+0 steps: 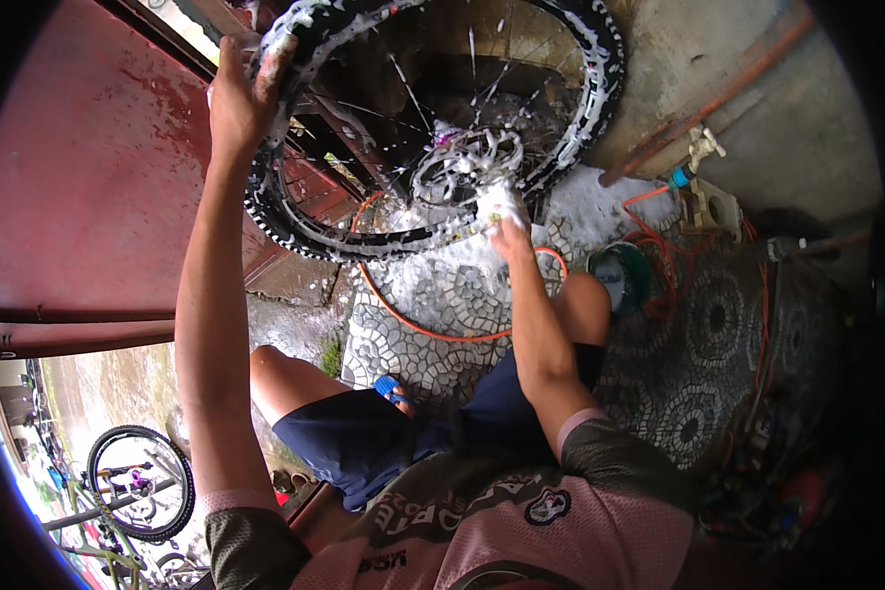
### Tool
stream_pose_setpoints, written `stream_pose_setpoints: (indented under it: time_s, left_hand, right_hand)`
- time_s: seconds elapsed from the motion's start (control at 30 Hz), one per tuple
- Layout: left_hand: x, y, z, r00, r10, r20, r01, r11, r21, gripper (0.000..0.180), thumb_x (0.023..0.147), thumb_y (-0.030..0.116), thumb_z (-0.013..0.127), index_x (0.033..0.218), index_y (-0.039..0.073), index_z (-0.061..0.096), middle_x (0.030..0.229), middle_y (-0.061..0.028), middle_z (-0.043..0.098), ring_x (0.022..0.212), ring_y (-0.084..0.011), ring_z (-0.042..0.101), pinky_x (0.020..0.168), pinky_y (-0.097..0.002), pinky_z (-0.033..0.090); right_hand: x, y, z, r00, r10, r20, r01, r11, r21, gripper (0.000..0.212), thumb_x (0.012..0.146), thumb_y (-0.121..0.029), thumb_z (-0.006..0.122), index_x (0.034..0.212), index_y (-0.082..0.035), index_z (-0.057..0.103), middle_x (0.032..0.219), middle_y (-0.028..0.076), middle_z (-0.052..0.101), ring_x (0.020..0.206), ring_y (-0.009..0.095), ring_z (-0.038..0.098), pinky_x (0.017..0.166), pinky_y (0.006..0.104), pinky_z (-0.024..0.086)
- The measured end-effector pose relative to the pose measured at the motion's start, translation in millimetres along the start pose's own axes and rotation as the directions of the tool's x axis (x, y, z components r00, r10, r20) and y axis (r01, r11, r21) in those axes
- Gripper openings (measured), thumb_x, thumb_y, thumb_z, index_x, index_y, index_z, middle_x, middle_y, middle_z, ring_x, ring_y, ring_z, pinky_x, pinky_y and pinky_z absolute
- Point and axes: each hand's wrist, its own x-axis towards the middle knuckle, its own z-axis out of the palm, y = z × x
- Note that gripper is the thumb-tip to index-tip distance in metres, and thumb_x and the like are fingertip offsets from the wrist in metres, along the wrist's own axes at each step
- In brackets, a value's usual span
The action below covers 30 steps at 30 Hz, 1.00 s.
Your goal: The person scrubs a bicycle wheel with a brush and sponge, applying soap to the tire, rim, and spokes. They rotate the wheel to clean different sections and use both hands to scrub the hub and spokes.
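Observation:
A bicycle wheel (580, 108) with a black knobby tyre stands upright before me, covered in white soap foam. My left hand (241, 93) grips the tyre at its upper left rim. My right hand (506, 226) is closed on a foamy sponge or cloth pressed against the wheel near the hub (462, 162) and lower spokes. The sponge is mostly hidden by suds.
An orange hose (433, 329) loops over the wet patterned stone floor (698, 393). A green bucket (624, 270) sits right of my knee. A tap (698, 147) is on the wall at the right. A red metal gate (88, 177) stands left; a bicycle (133, 487) lies at the lower left.

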Motion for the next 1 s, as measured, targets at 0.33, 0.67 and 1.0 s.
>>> stream_pose_setpoints:
  time_s: [0.33,0.67,1.0]
  left_hand:
    - [11.6,9.0,15.0,0.999,0.042,-0.034,-0.044,0.996,-0.074,0.052,0.097,0.048,0.074,0.119,0.003,0.062,0.101,-0.0189,0.076,0.092,-0.0267,0.075,0.083,-0.0374,0.056]
    - [3.3,-0.5,7.2,0.998,0.054,-0.020,-0.055,0.996,-0.065,0.052,0.096,0.047,0.075,0.119,0.003,0.061,0.102,-0.0212,0.076,0.098,-0.0381,0.075,0.084,-0.0432,0.056]
    - [-2.1,22.2,-5.3,0.981,-0.174,0.090,0.176,0.984,-0.013,0.056,0.092,0.026,0.074,0.134,-0.001,0.051,0.112,-0.0315,0.070,0.107,-0.0495,0.068,0.091,-0.0521,0.055]
  right_hand:
    - [11.6,29.2,-7.0,0.855,-0.507,-0.109,0.487,0.857,-0.166,0.035,0.088,-0.007,0.078,0.121,-0.011,0.067,0.102,0.001,0.072,0.085,0.017,0.069,0.074,0.0330,0.059]
    - [-56.0,120.2,114.4,0.838,-0.546,0.001,0.546,0.838,0.022,0.069,0.086,0.001,0.076,0.146,-0.015,0.044,0.117,0.004,0.061,0.101,0.020,0.067,0.085,0.0347,0.061]
    - [-105.2,116.7,188.0,0.891,-0.446,0.078,0.452,0.866,-0.212,0.053,0.100,-0.011,0.068,0.147,-0.011,0.044,0.117,0.009,0.064,0.100,0.018,0.069,0.077,0.0317,0.067]
